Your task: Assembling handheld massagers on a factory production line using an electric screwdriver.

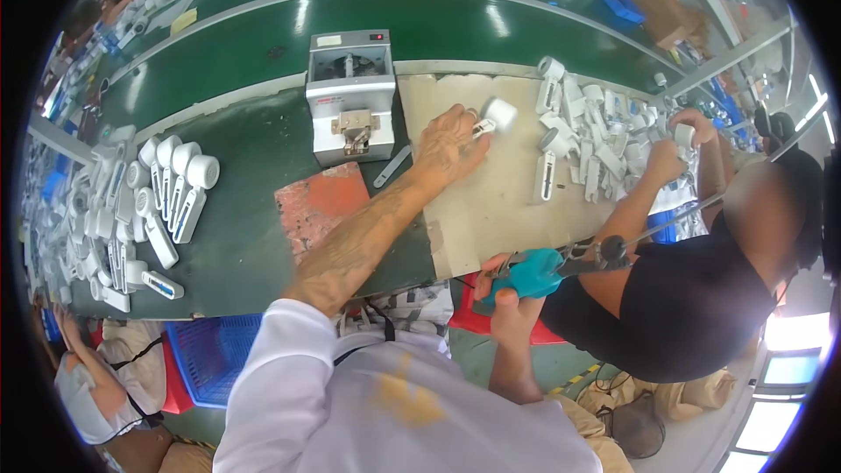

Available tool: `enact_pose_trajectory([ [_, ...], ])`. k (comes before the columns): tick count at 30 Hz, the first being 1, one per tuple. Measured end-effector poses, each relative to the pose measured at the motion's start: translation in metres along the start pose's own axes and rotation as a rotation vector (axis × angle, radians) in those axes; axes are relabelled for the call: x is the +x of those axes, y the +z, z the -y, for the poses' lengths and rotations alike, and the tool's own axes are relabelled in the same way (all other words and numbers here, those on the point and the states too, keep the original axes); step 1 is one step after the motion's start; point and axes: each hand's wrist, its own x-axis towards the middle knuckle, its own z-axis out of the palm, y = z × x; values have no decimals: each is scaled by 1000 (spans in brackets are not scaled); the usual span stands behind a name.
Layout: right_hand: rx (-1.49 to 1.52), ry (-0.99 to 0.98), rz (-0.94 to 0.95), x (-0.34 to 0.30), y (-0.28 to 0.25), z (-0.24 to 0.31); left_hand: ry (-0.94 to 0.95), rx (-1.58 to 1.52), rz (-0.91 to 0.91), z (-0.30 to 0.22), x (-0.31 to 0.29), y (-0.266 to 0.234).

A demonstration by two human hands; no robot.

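blurred white device (499,114), partly hidden right hand (510,314)

Dark green workbench (241,245), tan sheet (491,201), grey-white machine (352,103), red slab (322,201), heaped white parts (187,215)

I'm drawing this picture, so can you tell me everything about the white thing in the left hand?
The white piece looks like smooth plastic. It has a chunky, rounded head, rather blurred here, and a narrower stem with dark markings. The fingers of the left hand grip the stem, hiding part of it. The piece slants, its head pointing up and to the right, over the tan sheet. I can't tell whether it touches the sheet.
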Motion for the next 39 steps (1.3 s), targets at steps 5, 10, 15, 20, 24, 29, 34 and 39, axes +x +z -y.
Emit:
enact_pose_trajectory([
  [5, -39, -24, 31, 27, 10, -6, 31, -114, 126, -19, -61, -116],
  [10, 71, -75, 141, 73, 56, -13, -26, 11, 202, 21, -110, -192],
  [15, 180, -327, 174, 158, 141, -20, -70, 69, 224, 23, -113, -211],
  [20, 69, -399, 215, 198, 183, -44, 19, 84, 206, 32, -125, -202],
  [24, 33, -432, 272, 201, 189, -58, 29, 100, 143, 34, -130, -198],
  [29, -24, -376, 264, 198, 186, -55, -29, 54, 201, 33, -126, -203],
  [34, 37, -233, 173, 165, 171, -35, 7, 110, 116, 32, -128, -200],
  [39, 79, -232, 231, 153, 161, -38, -75, 15, 213, 30, -123, -202],
])
